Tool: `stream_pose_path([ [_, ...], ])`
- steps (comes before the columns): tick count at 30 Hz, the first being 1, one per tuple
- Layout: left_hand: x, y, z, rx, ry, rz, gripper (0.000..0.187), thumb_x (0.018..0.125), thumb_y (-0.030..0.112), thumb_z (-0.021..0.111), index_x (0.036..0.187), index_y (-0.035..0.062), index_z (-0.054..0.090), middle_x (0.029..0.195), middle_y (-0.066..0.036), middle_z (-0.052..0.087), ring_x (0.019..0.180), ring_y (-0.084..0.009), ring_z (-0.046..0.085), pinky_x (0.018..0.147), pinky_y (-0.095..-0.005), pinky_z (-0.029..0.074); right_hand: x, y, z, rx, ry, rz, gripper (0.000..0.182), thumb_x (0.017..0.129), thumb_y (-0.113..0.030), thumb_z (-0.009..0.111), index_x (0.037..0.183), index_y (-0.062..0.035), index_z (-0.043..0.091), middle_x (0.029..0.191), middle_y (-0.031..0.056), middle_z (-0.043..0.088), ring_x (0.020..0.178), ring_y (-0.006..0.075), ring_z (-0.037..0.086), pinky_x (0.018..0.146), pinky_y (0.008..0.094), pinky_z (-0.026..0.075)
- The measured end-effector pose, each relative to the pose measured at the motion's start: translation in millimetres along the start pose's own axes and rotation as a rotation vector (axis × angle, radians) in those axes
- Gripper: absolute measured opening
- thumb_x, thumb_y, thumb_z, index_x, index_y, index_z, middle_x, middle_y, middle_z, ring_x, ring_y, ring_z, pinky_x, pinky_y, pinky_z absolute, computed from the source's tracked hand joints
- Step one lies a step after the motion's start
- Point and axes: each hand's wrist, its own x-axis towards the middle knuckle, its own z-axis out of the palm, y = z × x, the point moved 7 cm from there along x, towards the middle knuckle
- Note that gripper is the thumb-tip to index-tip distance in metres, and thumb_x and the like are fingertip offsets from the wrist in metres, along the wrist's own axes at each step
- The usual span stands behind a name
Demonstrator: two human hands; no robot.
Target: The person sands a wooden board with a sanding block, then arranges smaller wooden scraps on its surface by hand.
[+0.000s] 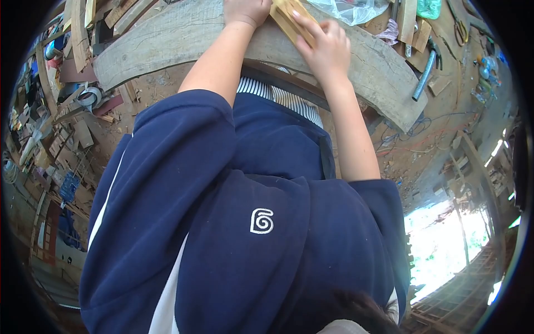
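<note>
A yellowish wooden block (289, 21), with a lengthwise groove or recess, lies over a thick, curved grey plank (178, 38) at the top of the view. My right hand (327, 49) grips the block's right side, its index finger stretched along the upper face and the thumb against the near end. At the block's left is my left hand (247, 11), curled and close against it. The top edge cuts off its fingers, so what they hold cannot be made out. The block's far end is out of view too.
A hammer (425, 72) with a blue handle rests at the plank's right end. Clear plastic bags (353, 10) lie beyond the block. Scissors (460, 32) and cables (428, 125) are on the right. Wood offcuts (80, 39) and a tape roll (90, 98) clutter the left.
</note>
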Motion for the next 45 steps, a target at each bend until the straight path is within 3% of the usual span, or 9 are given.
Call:
stream_pose_path([
  [5,1,0,1,0.030,-0.028,-0.017,0.023,0.099,0.031,0.050,0.113,0.0243,0.068,0.087,-0.012,0.072,0.088,-0.0298,0.067,0.087,-0.0453,0.042,-10,0,-3,0.032,0.063,-0.030,0.054,0.084,-0.032,0.073,0.134,-0.0494,0.061,0.107,0.0119,0.061,0.102,0.0307,0.060,0.089,0.0423,0.047],
  [12,0,0,-1,0.003,0.018,0.013,0.022,0.099,0.031,0.052,0.111,0.0245,0.068,0.086,-0.010,0.072,0.086,-0.0285,0.067,0.087,-0.0447,0.042,-129,47,-33,0.042,-0.088,0.068,0.056,0.081,-0.026,0.076,0.133,-0.0444,0.064,0.111,0.0122,0.058,0.102,0.0307,0.059,0.089,0.0427,0.047],
  [16,0,2,-2,-0.033,0.024,0.007,0.022,0.099,0.031,0.051,0.111,0.0244,0.068,0.086,-0.010,0.072,0.087,-0.0277,0.068,0.086,-0.0447,0.042,-107,41,-24,0.023,-0.048,0.016,0.056,0.081,-0.027,0.076,0.132,-0.0447,0.064,0.110,0.0124,0.058,0.103,0.0308,0.058,0.088,0.0424,0.046],
  [21,2,0,0,0.006,-0.040,-0.003,0.023,0.099,0.031,0.050,0.111,0.0240,0.068,0.085,-0.010,0.072,0.087,-0.0281,0.068,0.087,-0.0450,0.042,-20,3,-4,0.053,-0.004,-0.028,0.054,0.082,-0.029,0.075,0.132,-0.0469,0.063,0.109,0.0108,0.059,0.103,0.0304,0.059,0.089,0.0420,0.047],
  [25,0,1,-1,-0.015,-0.010,-0.011,0.023,0.099,0.031,0.050,0.111,0.0243,0.068,0.086,-0.010,0.072,0.087,-0.0286,0.068,0.088,-0.0449,0.042,-18,2,-4,0.033,0.066,-0.030,0.055,0.082,-0.031,0.075,0.132,-0.0480,0.063,0.108,0.0104,0.059,0.103,0.0301,0.059,0.088,0.0422,0.047],
  [33,2,4,-8,-0.038,-0.036,-0.017,0.021,0.097,0.029,0.052,0.110,0.0242,0.068,0.087,-0.009,0.072,0.089,-0.0281,0.068,0.089,-0.0451,0.042,-117,46,-27,0.020,-0.027,0.110,0.059,0.079,-0.027,0.077,0.133,-0.0452,0.063,0.110,0.0124,0.058,0.100,0.0310,0.059,0.087,0.0428,0.048],
  [42,1,6,-9,-0.030,0.045,0.020,0.021,0.096,0.028,0.054,0.109,0.0238,0.069,0.088,-0.009,0.073,0.089,-0.0286,0.069,0.088,-0.0455,0.043,-13,-3,-1,0.002,0.052,0.013,0.053,0.081,-0.028,0.075,0.131,-0.0458,0.064,0.107,0.0108,0.059,0.101,0.0295,0.059,0.087,0.0429,0.048],
  [45,1,6,-7,-0.028,0.026,0.018,0.021,0.097,0.029,0.053,0.109,0.0232,0.069,0.088,-0.010,0.073,0.088,-0.0292,0.068,0.087,-0.0456,0.044,-17,-4,-7,0.015,0.104,0.025,0.054,0.082,-0.029,0.074,0.131,-0.0470,0.064,0.106,0.0099,0.060,0.101,0.0296,0.059,0.087,0.0431,0.048],
])
